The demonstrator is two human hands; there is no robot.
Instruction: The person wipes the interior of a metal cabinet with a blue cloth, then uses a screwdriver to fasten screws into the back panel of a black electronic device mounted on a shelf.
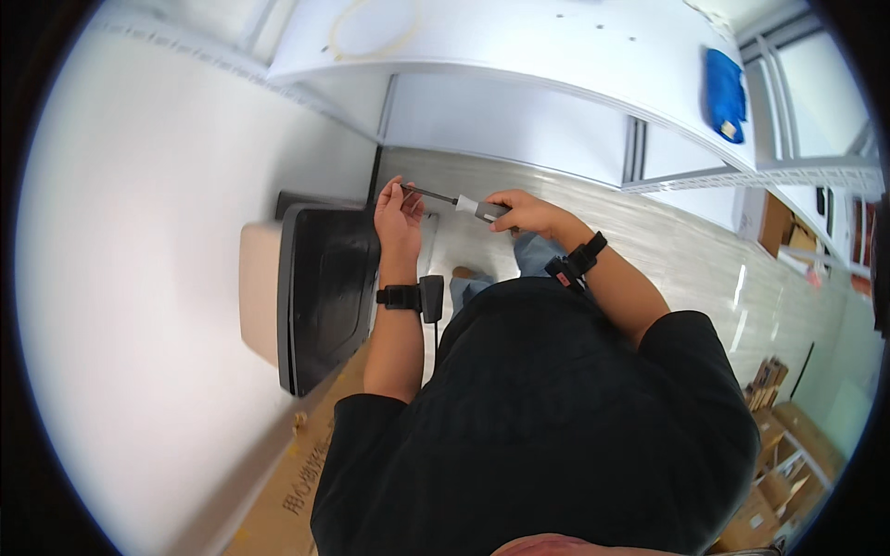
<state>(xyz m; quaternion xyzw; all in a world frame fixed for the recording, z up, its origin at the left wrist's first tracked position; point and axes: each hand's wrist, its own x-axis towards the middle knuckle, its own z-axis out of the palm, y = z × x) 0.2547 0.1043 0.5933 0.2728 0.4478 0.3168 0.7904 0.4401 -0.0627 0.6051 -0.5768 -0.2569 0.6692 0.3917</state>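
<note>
A screwdriver with a grey handle and a thin dark shaft is held in front of my body. My right hand is wrapped round its handle. The shaft points left, its tip meeting the fingers of my left hand. Thumb and fingers of that hand are pinched together at the tip. Whether a small part sits between them is too small to tell. Both hands are in the air, short of the white table.
To my left a black plastic bin stands by the white wall, near a large cardboard box. On the table lie a blue pouch, a pale loop and small dark bits. More cardboard boxes are at lower right.
</note>
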